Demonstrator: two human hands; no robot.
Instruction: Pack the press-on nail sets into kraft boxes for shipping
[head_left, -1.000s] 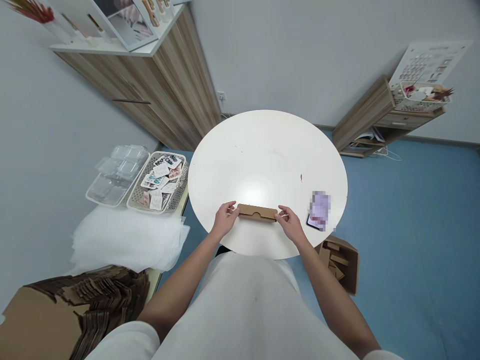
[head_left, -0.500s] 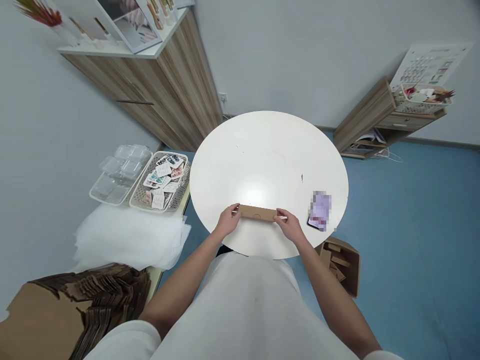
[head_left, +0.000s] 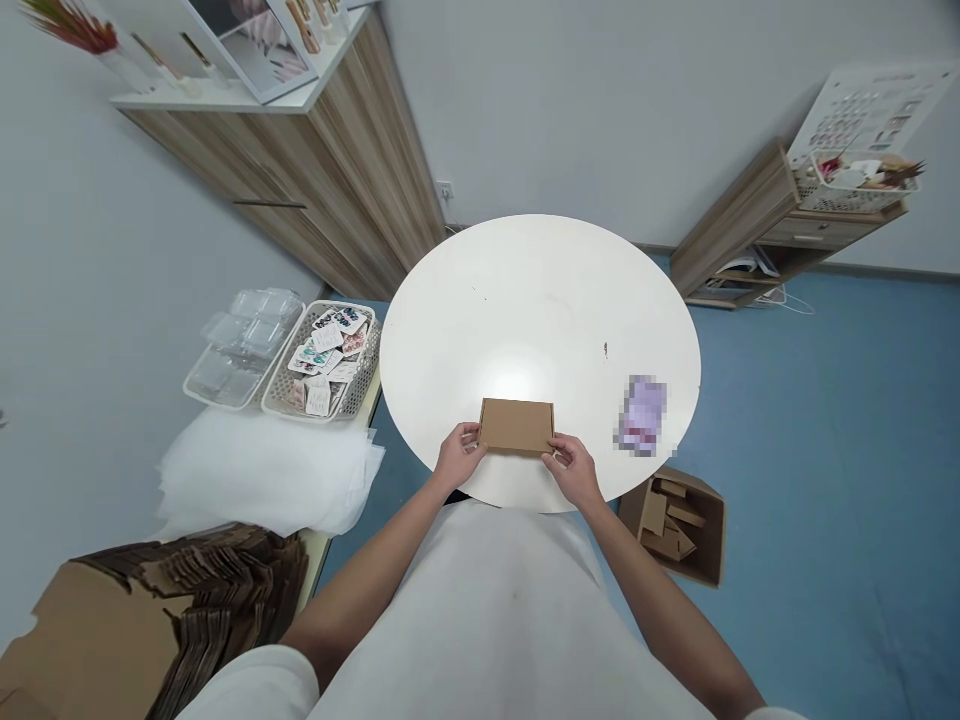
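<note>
A closed, flat brown cardboard box (head_left: 517, 426) is held between both hands at the near side of the round white table (head_left: 540, 290), its broad face toward me. My left hand (head_left: 459, 455) grips the left end, with the thumb at the near corner. At the right end, my right hand (head_left: 571, 468) has its fingers and thumb closed on the near corner. Whether the box rests on the tabletop or is slightly lifted, I cannot tell.
A blurred-out phone (head_left: 641, 415) lies on the table's right. On the floor, a carton (head_left: 712, 530) holds several small boxes. To the left are a basket (head_left: 274, 395) of cards, clear trays (head_left: 259, 320), white sheets (head_left: 262, 470) and stacked flat cardboard (head_left: 97, 640).
The box has turned in my hands: its narrow side faced me before, and now its broad face does. Both hands still grip its ends.
</note>
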